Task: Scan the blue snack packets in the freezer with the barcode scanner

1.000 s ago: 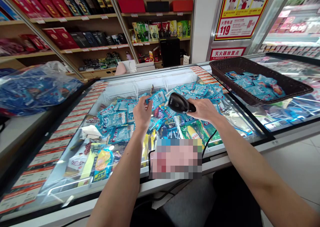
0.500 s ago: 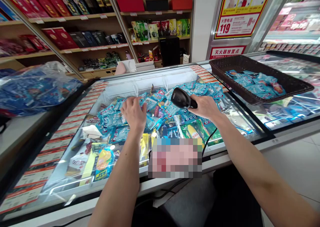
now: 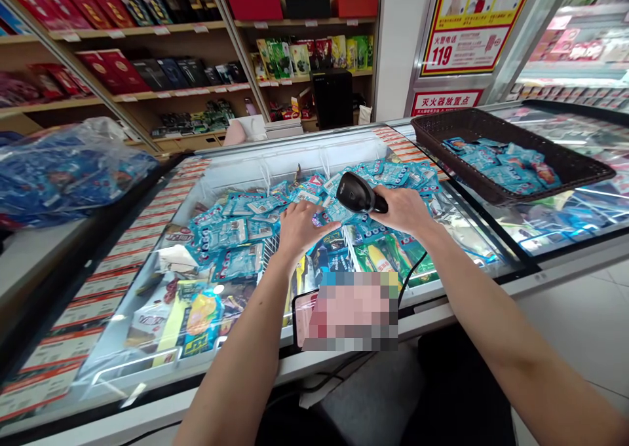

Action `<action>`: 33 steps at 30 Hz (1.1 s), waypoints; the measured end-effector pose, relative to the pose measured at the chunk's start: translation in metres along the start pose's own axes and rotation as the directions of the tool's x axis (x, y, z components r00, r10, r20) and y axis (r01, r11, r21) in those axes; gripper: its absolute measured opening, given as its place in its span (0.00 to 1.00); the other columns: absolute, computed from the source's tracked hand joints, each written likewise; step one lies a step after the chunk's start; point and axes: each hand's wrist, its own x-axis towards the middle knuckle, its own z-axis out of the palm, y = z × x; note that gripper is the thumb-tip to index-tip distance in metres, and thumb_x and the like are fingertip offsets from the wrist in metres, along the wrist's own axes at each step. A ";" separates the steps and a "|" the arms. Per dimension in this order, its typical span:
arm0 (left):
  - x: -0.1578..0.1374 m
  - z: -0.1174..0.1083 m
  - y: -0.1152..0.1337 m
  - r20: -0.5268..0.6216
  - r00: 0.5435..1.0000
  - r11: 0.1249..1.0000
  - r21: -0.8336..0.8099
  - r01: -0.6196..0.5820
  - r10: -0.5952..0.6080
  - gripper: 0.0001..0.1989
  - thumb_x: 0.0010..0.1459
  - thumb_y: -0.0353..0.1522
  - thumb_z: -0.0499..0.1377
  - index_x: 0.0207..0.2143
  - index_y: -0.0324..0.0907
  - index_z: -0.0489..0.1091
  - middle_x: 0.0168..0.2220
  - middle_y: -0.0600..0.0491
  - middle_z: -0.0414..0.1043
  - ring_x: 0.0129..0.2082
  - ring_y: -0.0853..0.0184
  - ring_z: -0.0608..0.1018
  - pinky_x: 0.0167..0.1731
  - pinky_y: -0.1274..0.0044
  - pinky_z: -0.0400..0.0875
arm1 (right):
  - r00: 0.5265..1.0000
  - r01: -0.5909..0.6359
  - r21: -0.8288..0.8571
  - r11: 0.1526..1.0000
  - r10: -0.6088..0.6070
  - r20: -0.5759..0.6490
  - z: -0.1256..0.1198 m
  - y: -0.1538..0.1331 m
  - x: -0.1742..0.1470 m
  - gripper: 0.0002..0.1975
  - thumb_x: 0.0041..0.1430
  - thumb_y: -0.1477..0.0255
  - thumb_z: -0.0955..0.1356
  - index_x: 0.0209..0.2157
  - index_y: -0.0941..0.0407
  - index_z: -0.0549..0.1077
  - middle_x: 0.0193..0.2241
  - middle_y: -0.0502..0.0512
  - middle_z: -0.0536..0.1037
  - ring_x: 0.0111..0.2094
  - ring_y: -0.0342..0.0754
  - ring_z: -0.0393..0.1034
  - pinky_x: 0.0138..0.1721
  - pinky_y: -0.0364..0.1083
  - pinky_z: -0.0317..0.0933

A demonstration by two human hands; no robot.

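1. While the right hand (image 3: pixel 405 209) wraps its fingers round the handle of a black scanner (image 3: pixel 356 192), the left hand (image 3: pixel 299 230) lies to its left, well apart from it.
2. The left hand is loosely open – thumb stretched out to the side, fingers slightly bent – with nothing visible in its grasp. Its fingertips are over the blue packets (image 3: pixel 228 233); whether they touch any, I cannot tell.
3. The scanner's head points left, over the middle of the spread. A black cord (image 3: pixel 411 270) hangs below the right wrist.
4. The blue packets lie in a loose, overlapping layer across the chest freezer (image 3: pixel 427 328), on both sides of the hands and beyond them. Whether all of them rest on its glass, I cannot tell.
5. Green bags (image 3: pixel 390 256) sit nearer the person, right of a white wire divider (image 3: pixel 350 248).
6. At the front edge, between the forearms, is a phone (image 3: pixel 303 321) – much of it blurred into blocks.
7. To the right, a dark brown basket (image 3: pixel 472 187) holds more packets of the same blue.
8. On the far left is a clear plastic bag (image 3: pixel 69 171) with blue contents, beside a strip of price labels (image 3: pixel 101 295).
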 end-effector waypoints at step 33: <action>0.007 -0.002 -0.024 -0.031 0.984 0.969 -0.185 0.165 -0.174 0.24 0.56 0.43 0.51 0.51 0.40 0.55 0.32 0.48 0.69 0.30 0.61 0.73 0.30 0.72 0.64 | 0.993 0.083 -0.006 0.997 -0.083 0.088 -0.002 -0.003 -0.001 0.16 0.52 0.61 0.63 0.41 0.55 0.69 0.28 0.53 0.76 0.27 0.48 0.68 0.26 0.44 0.48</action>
